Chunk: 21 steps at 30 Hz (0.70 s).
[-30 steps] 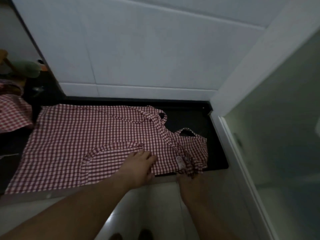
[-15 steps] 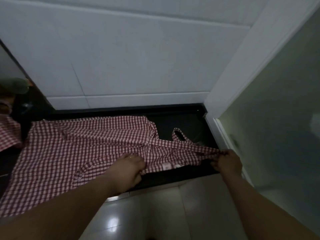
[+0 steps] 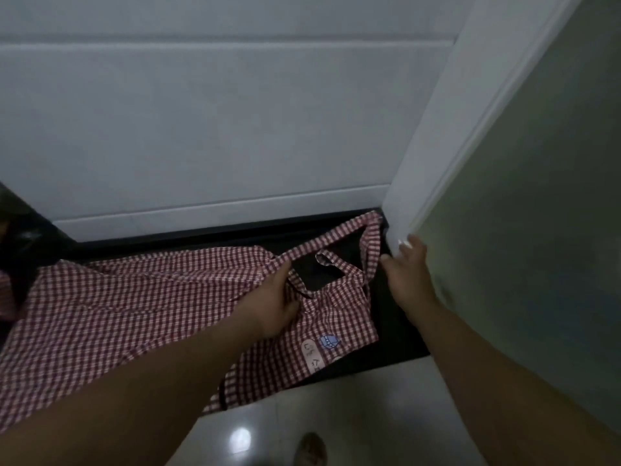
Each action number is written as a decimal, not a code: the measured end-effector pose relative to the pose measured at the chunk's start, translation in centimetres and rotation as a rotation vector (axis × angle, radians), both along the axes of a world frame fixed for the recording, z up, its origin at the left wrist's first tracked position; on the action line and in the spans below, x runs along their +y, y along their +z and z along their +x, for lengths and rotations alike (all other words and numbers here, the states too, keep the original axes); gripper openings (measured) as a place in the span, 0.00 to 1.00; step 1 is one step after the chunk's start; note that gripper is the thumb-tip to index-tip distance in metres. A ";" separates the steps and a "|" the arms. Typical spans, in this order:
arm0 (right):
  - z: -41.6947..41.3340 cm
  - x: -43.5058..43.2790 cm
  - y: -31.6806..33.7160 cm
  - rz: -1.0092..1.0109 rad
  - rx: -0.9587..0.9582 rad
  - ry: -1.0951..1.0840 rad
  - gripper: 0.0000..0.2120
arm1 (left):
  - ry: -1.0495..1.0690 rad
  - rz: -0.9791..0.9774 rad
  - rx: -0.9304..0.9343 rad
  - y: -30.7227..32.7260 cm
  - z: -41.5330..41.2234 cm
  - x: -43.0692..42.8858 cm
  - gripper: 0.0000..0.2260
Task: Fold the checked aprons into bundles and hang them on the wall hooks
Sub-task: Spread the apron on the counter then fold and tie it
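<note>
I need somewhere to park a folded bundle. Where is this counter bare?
The counter is bare in a thin back strip between the apron and wall tile, inside the neck strap loop, and on the right between bib and door frame. That right strip is crowded by the right hand; the left hand grips the strap.

So the apron (image 3: 127,317) is rocking red-and-white checks, with pink and blue patches (image 3: 319,351) sitting at its 4 o'clock corner; the counter (image 3: 400,331) is looking black.
</note>
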State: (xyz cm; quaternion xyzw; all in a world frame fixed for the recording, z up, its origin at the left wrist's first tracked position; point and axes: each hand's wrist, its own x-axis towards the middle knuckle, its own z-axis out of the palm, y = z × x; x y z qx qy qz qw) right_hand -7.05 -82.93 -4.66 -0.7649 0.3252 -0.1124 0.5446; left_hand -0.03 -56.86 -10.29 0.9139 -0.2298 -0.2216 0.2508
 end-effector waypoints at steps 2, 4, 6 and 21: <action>-2.2 1.1 -1.9 -0.107 0.157 0.069 0.10 | 0.035 -0.018 0.045 -0.2 0.7 -1.8 0.30; -4.4 2.1 -4.1 -0.015 0.328 0.200 0.15 | -0.032 0.093 0.059 -0.5 1.3 -3.3 0.25; -5.6 2.4 -6.4 0.090 0.447 0.338 0.14 | -0.182 0.233 0.051 -0.9 1.7 -4.5 0.32; -6.1 -0.6 -6.8 -0.143 0.590 0.655 0.06 | -0.052 0.227 -0.036 -0.9 8.1 -4.9 0.42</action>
